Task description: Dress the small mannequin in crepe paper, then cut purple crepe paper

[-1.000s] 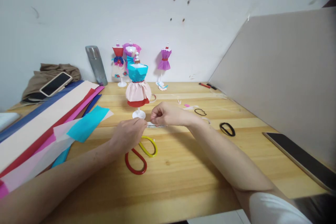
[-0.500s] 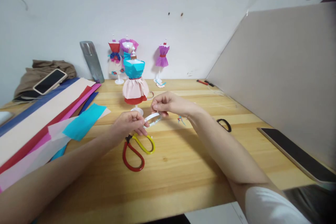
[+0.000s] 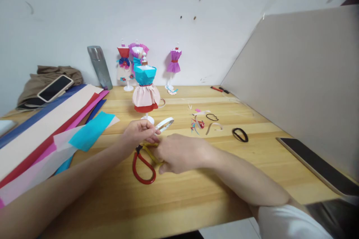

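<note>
My left hand [image 3: 142,131] pinches a narrow white ring like a roll of tape [image 3: 165,122], held tilted above the table. Below it lie scissors [image 3: 144,171] with one red and one yellow handle, their blades hidden beneath my left hand. My right hand [image 3: 182,153] is closed at the yellow handle, back of the hand up and most fingers out of sight. Behind my hands stands a small dress form [image 3: 145,89] in a turquoise paper top and a pale pink skirt with a red hem.
Paper sheets [image 3: 92,130] and a phone [image 3: 55,88] lie left, near a bottle [image 3: 99,67]. More dress forms [image 3: 174,61] stand by the wall. Paper scraps [image 3: 198,124], a black band [image 3: 240,134] and a dark flat device [image 3: 314,164] lie right, beside a grey panel [image 3: 297,67].
My right hand has left the white ring and moved down toward me to the yellow scissor handle. My left hand keeps the ring, which now tilts more steeply. Scraps on the right are uncovered.
</note>
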{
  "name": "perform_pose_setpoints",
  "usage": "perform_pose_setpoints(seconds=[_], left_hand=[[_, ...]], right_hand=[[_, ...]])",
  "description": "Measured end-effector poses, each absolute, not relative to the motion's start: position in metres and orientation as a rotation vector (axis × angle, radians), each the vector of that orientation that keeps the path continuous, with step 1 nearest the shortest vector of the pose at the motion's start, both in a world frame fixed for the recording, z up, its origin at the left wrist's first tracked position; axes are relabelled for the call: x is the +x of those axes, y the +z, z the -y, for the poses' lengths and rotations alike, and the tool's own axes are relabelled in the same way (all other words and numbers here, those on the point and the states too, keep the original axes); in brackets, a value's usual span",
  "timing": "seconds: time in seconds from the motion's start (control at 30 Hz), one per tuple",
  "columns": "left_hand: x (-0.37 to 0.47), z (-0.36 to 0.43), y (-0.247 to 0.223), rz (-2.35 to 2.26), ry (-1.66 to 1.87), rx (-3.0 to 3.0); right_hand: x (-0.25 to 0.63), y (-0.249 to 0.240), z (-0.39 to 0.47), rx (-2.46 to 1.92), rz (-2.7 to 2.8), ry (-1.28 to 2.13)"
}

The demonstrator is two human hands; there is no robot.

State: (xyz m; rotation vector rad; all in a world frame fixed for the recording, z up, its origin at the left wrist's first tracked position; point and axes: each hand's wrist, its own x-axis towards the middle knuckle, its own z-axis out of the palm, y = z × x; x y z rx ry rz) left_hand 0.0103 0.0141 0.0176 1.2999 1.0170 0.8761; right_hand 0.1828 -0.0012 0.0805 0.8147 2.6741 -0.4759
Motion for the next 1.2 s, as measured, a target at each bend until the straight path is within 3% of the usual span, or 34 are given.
perform_pose_setpoints(seconds=[0.1, 0.27, 0.5, 0.7, 0.87, 1.07, 1.2], left_hand=[[0.012, -0.015, 0.017, -1.029, 0.904, 1.344], [0.013, -0.014, 0.012, -1.13, 0.914, 1.504], [0.01, -0.011, 0.006, -1.224, 0.914, 1.924], [0.01, -0.01, 0.007, -1.26, 0.907, 2.187], [0.011, -0.005, 0.008, -1.34, 0.877, 2.432], [0.01, -0.008, 0.02, -1.269, 0.914, 1.992], [0.004, -0.013, 0.027, -1.111, 0.853, 1.547]], right_hand=[[0.193, 0.095, 0.003, 0.899, -2.76, -0.547], [0.212, 0.1, -0.019, 1.498, -3.008, -0.677], [0.197, 0.065, -0.042, 1.463, -2.964, -0.65], [0.202, 0.069, -0.044, 1.42, -2.895, -0.964], [0.194, 0.062, -0.041, 1.503, -2.978, -0.847], [0.217, 0.068, -0.059, 1.371, -2.819, -1.385], [0.252, 0.072, -0.088, 1.571, -2.746, -1.258]])
